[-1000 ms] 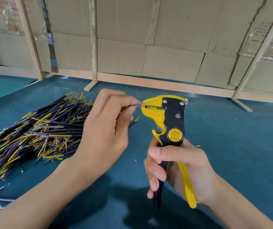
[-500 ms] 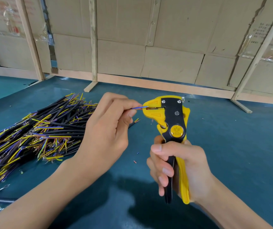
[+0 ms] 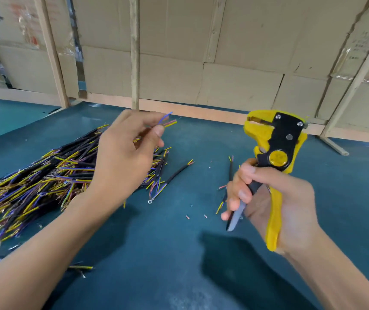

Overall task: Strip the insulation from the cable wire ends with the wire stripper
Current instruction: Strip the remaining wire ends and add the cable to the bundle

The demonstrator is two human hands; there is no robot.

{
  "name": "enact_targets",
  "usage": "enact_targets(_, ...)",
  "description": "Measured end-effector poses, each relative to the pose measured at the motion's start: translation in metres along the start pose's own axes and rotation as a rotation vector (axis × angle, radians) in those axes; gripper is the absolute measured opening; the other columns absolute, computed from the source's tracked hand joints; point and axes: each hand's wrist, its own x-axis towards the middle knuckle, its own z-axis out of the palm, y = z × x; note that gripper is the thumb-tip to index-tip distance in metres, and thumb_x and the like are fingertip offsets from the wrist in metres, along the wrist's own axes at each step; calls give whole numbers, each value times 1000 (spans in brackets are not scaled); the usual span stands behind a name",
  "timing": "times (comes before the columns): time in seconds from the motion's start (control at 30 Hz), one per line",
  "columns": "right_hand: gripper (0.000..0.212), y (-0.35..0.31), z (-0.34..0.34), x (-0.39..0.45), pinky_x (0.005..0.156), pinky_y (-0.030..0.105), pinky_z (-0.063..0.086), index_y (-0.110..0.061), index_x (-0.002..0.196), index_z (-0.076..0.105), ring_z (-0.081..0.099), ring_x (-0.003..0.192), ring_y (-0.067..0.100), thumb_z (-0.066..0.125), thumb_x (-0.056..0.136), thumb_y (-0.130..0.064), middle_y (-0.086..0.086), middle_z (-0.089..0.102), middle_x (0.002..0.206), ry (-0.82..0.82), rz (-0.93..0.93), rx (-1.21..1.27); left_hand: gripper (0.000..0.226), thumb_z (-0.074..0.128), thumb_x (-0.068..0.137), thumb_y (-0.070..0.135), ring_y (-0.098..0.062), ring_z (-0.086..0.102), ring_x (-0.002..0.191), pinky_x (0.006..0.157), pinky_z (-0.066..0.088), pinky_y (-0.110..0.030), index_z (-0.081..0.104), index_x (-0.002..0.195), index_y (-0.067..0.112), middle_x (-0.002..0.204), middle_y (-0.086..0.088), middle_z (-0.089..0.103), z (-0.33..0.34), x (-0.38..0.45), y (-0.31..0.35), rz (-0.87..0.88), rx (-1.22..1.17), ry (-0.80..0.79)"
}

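Hands parted: left hand (image 3: 123, 157) pinches cable (image 3: 167, 121), right hand (image 3: 275, 204) grips stripper (image 3: 277, 139); teal table (image 3: 179, 253), cardboard wall (image 3: 235, 63).

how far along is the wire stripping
Done: hard to count. Insulation bits lie on the mat, and two cables lie apart from the pile.
In hand: the left hand pinches a cable whose coloured wire ends fan out clear of the stripper, which the right hand grips.
Left: probably most of it. A big pile of cables remains; which are stripped cannot be told.
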Motion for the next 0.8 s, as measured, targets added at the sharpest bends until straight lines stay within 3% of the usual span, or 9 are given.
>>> enact_targets(0.07, 15, 3, 2, 0, 56, 48, 53, -9, 65, 55, 52, 52, 30, 59, 79, -13, 13, 44, 57, -44, 12, -25, 19, 64, 96, 14, -3, 52, 50, 53, 41, -21, 73, 103, 30, 77, 6, 67, 5, -4, 0, -125, -183, -93)
enact_targets(0.13, 14, 6, 6, -1, 59, 52, 54, -8, 68, 57, 55, 55, 32, 60, 81, -11, 14, 47, 60, -111, 56, -32, 19, 67, 95, 10, -6, 53, 50, 51, 40, -16, 74, 99, 27, 76, 3, 69, 10, -10, 1, -160, -232, -153)
enact_targets(0.23, 10, 10, 9, -4, 63, 53, 55, -8, 72, 60, 58, 58, 33, 63, 81, -11, 15, 51, 63, -198, 156, -33, 21, 70, 93, 13, -15, 68, 75, 69, 51, -32, 72, 98, 33, 87, 3, 71, 19, -18, 4, -56, -149, -170)
enact_targets(0.3, 10, 10, 10, -5, 64, 53, 56, -9, 74, 62, 59, 59, 32, 61, 83, -12, 15, 52, 65, -227, 209, -39, 17, 68, 93, 16, -19, 68, 81, 77, 54, -41, 72, 101, 31, 91, 4, 69, 20, -21, 6, 26, -93, -144)
enact_targets(0.43, 11, 6, 7, -5, 65, 51, 57, -7, 77, 60, 60, 60, 32, 59, 85, -14, 14, 53, 67, -242, 281, -17, 14, 64, 95, 16, -16, 69, 82, 73, 57, -39, 73, 105, 19, 97, 9, 63, 17, -21, 9, 144, 6, -58)
enact_targets(0.67, 10, 10, 7, -6, 72, 53, 58, -4, 83, 60, 63, 66, 32, 61, 84, -14, 14, 56, 71, -342, 319, 12, 17, 63, 97, 6, -19, 64, 91, 73, 57, -45, 74, 109, 10, 101, -2, 62, 14, -22, 10, 250, 88, -57)
enact_targets(0.8, 15, 10, 8, -7, 72, 55, 58, -3, 85, 57, 63, 66, 33, 63, 81, -16, 15, 56, 71, -355, 308, 47, 18, 64, 96, 2, -17, 60, 89, 70, 52, -39, 75, 109, 10, 98, -6, 63, 12, -20, 10, 327, 146, -15)
